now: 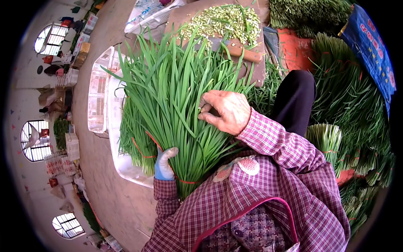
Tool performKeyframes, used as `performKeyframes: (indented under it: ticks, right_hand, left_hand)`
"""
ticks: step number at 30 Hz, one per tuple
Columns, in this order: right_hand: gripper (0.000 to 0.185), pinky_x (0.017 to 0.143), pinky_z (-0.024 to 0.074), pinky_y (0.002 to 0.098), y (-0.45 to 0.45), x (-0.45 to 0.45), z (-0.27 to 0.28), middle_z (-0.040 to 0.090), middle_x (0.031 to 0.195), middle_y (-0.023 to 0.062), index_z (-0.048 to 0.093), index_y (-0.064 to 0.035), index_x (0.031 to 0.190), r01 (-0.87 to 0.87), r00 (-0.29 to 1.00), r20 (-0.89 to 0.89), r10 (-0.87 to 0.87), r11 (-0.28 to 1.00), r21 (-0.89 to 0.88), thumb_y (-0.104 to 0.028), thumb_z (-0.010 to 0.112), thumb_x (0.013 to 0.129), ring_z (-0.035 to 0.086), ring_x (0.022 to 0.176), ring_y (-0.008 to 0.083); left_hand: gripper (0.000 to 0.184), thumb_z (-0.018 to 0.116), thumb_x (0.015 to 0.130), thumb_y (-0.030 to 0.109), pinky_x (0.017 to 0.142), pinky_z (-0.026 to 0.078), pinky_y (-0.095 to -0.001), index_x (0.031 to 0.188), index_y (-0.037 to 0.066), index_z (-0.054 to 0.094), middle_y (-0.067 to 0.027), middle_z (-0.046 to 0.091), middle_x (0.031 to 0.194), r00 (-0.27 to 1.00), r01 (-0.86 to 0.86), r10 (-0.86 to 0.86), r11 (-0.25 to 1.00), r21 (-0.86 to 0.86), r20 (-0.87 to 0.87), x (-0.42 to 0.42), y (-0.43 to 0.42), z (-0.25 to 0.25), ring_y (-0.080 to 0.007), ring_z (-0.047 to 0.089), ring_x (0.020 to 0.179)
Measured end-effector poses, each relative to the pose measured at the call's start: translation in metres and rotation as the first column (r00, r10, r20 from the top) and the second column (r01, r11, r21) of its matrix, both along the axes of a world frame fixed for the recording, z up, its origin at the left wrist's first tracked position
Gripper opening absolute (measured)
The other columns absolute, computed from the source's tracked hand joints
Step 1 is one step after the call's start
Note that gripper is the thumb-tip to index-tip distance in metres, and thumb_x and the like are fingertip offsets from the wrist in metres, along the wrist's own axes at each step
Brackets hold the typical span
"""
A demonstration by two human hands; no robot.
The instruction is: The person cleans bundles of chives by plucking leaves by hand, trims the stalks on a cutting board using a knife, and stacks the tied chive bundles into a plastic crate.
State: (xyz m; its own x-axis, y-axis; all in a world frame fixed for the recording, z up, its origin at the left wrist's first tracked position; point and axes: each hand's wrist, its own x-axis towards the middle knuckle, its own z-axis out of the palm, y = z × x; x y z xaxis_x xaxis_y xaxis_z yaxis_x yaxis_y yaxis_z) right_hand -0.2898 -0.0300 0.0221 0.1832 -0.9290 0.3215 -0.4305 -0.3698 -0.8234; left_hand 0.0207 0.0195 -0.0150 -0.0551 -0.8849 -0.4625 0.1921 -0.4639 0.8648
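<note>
A large bunch of green garlic chives (168,92) leans across my front, tied low down with a red band (187,182). My left hand (166,164), in a grey and blue glove, is wrapped round the bunch's left side just above that band. An orange-red strip shows by the glove. My bare right hand (226,110) is over the right side of the leaves, thumb and fingers pinched together on a leaf there. A small pale bit shows at its fingertips. Behind the leaf tips lies a knife with a wooden handle (245,54) on a board (256,75).
Chopped pale stem ends (222,23) cover the board's far part. A white crate (121,168) at left holds another banded bunch (140,143). Several chive bundles (348,84) are stacked at right, near a blue printed sack (371,50). My dark-trousered knee (298,90) rises beside the board.
</note>
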Motion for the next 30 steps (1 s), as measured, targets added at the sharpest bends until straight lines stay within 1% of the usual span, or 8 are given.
performKeyframes:
  ticks: [5,7,9,13,15,20,26,30]
  right_hand:
    - [0.020,0.064,0.0499,0.0417,-0.001,0.002,-0.004,0.062,0.076,0.0086,0.057,-0.0058,0.088,-0.002,0.999,-0.046,0.002,1.000,-0.005,-0.020,0.068,0.078,0.064,0.075,0.0299]
    - [0.016,0.060,0.0502,0.0384,0.000,0.007,-0.009,0.060,0.076,0.0077,0.057,-0.0062,0.085,0.099,0.984,-0.123,-0.125,0.974,-0.203,-0.017,0.067,0.080,0.062,0.069,0.0295]
    - [0.013,0.058,0.0501,0.0373,-0.002,0.008,-0.014,0.057,0.076,0.0077,0.056,-0.0069,0.083,0.134,0.977,-0.126,-0.172,0.955,-0.266,-0.014,0.066,0.080,0.060,0.066,0.0287]
    - [0.014,0.051,0.0477,0.0351,-0.017,-0.031,-0.012,0.057,0.074,0.0071,0.055,-0.0076,0.084,0.502,0.845,-0.016,-0.534,0.804,-0.318,-0.019,0.063,0.085,0.059,0.060,0.0239]
    - [0.021,0.064,0.0491,0.0380,-0.019,-0.056,0.004,0.058,0.081,0.0080,0.059,-0.0082,0.086,0.530,0.801,-0.084,-0.593,0.767,-0.362,-0.029,0.065,0.086,0.060,0.075,0.0246]
    - [0.026,0.070,0.0444,0.0398,-0.022,-0.042,0.049,0.053,0.078,0.0058,0.060,-0.0112,0.081,0.284,0.895,-0.181,-0.408,0.833,-0.474,-0.037,0.065,0.084,0.055,0.077,0.0249]
    - [0.021,0.077,0.0447,0.0402,-0.043,-0.016,0.020,0.059,0.080,0.0051,0.061,-0.0110,0.087,0.110,0.904,-0.373,-0.210,0.956,-0.273,-0.027,0.070,0.076,0.060,0.083,0.0259]
    - [0.021,0.076,0.0452,0.0396,-0.043,-0.012,0.016,0.056,0.080,0.0062,0.061,-0.0111,0.086,0.043,0.935,-0.328,-0.133,0.962,-0.270,-0.024,0.072,0.074,0.059,0.084,0.0272]
  left_hand:
    - [0.035,0.055,0.084,0.012,0.088,0.052,-0.0312,0.115,-0.005,0.054,-0.0106,0.064,0.103,0.999,0.025,-0.025,0.999,-0.024,0.023,-0.009,-0.003,0.005,-0.0173,0.063,0.089]
    - [0.052,0.056,0.081,0.008,0.086,0.053,-0.0318,0.129,-0.004,0.040,-0.0107,0.064,0.099,0.982,0.051,-0.050,0.999,0.000,-0.179,-0.004,-0.004,0.001,-0.0175,0.063,0.087]
    - [0.058,0.057,0.079,0.007,0.084,0.054,-0.0326,0.133,-0.004,0.035,-0.0110,0.064,0.096,0.990,0.009,-0.013,1.000,-0.024,-0.141,-0.009,-0.003,0.002,-0.0180,0.063,0.086]
    - [0.069,0.059,0.077,0.006,0.080,0.056,-0.0339,0.138,-0.004,0.028,-0.0122,0.064,0.090,0.999,-0.019,0.018,0.999,-0.031,-0.027,-0.031,-0.002,0.026,-0.0191,0.064,0.081]
    - [0.070,0.060,0.076,0.006,0.079,0.056,-0.0340,0.138,-0.004,0.028,-0.0129,0.064,0.090,0.999,-0.047,0.046,0.998,-0.032,-0.023,-0.021,0.000,0.015,-0.0195,0.064,0.080]
    - [0.077,0.061,0.075,0.007,0.077,0.056,-0.0335,0.140,-0.005,0.023,-0.0121,0.063,0.088,0.999,-0.052,0.052,0.998,-0.032,-0.001,-0.025,-0.001,0.012,-0.0185,0.063,0.077]
    - [0.084,0.060,0.074,0.008,0.079,0.055,-0.0318,0.143,-0.006,0.016,-0.0073,0.059,0.081,1.000,0.031,-0.031,0.997,-0.076,0.005,-0.021,0.001,0.011,-0.0150,0.059,0.072]
    - [0.083,0.059,0.073,0.006,0.082,0.055,-0.0330,0.143,-0.005,0.017,-0.0121,0.061,0.094,1.000,-0.001,0.002,0.999,-0.047,0.025,-0.030,0.001,0.019,-0.0182,0.063,0.079]
